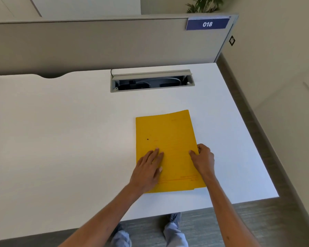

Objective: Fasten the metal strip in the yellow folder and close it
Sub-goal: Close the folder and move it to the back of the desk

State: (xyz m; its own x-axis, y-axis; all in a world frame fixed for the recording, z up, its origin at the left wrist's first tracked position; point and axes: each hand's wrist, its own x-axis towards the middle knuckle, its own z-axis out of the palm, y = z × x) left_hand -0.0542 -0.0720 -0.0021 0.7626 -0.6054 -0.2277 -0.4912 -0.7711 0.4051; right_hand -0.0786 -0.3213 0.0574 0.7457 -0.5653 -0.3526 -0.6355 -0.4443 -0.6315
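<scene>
The yellow folder [168, 136] lies shut and flat on the white desk [61, 139], right of centre, its long side running away from me. A small dark dot shows on its cover near the left edge. My left hand [148, 168] rests flat on the lower left of the cover, fingers spread slightly. My right hand [202, 160] pinches the folder's right edge, thumb on top and fingers curled around the edge. The metal strip is hidden inside the folder.
A grey cable tray opening [152, 81] with its lid raised sits at the back of the desk. Behind it stands a grey partition [96, 43] with a blue "018" label [207, 24]. The desk's right and near edges drop to grey floor.
</scene>
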